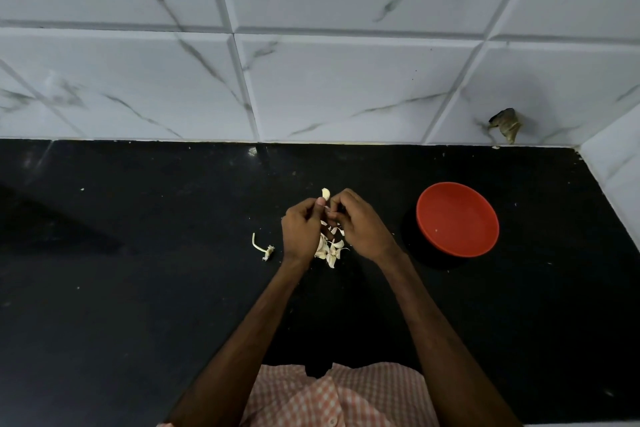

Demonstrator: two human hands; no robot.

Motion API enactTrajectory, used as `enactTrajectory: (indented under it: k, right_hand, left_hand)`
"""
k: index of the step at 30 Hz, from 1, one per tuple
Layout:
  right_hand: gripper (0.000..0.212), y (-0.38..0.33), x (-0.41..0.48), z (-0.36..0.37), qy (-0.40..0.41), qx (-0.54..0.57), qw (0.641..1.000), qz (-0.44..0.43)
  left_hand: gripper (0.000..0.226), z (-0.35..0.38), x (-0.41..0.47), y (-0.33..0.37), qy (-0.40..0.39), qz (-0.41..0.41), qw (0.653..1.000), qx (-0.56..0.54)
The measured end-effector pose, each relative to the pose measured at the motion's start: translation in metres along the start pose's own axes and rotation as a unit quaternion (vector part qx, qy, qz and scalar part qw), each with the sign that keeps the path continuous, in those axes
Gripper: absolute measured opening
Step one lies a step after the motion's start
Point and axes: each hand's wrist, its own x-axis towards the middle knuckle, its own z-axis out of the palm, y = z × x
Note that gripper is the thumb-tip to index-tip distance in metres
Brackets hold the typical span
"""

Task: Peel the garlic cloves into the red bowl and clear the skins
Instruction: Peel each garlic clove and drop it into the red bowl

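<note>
Black stone counter point(138, 288): the biggest thing I see, dark and speckled with pale crumbs, running from my viewpoint to the wall.
Wall point(329, 80): white marble-look tiles with grey veins, meeting a side wall at the right corner; low on the right there is a chipped hole point(505, 123).
Shirt point(311, 399): peach-and-white check, at the bottom edge, both forearms bare.
Red bowl point(457, 220): on the counter, well to the right of the hands; I see no peeled cloves in it, only a tiny pale speck.
Left hand point(302, 230): closed around a garlic clove point(325, 193), whose tip pokes out above the thumb and forefinger.
Right hand point(360, 224): fingertips pinched in against the same clove, apparently picking at its skin; how much skin is gripped I cannot tell.
Clove pile point(329, 250): loose garlic cloves and skins on the counter, directly under and between the two hands.
Garlic stem point(263, 248): the stripped stalk and root, lying just left of the left hand.
Step in hand: I judge this an early clove being peeled, with the bowl not yet filled.
Next move: I would strip the skin free, let it fall by the pile, then carry the bare clove rightward to the bowl; clearing skins comes last.
</note>
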Motion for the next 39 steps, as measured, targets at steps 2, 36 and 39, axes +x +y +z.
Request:
enactTrajectory:
  k: [2,36,39]
  right_hand:
    - [0.013,0.001,0.001,0.000,0.005,0.022,1.000,0.006]
    - [0.015,-0.004,0.006,0.013,0.066,0.075,0.975,0.199]
    - [0.015,-0.004,0.011,0.006,0.011,0.198,0.932,0.304]
  left_hand:
    - [0.032,-0.001,0.001,0.000,0.002,0.004,1.000,0.000]
    - [0.037,-0.015,0.004,-0.017,-0.149,0.068,0.949,0.268]
    - [0.035,-0.016,0.004,-0.017,-0.147,0.100,0.940,0.291]
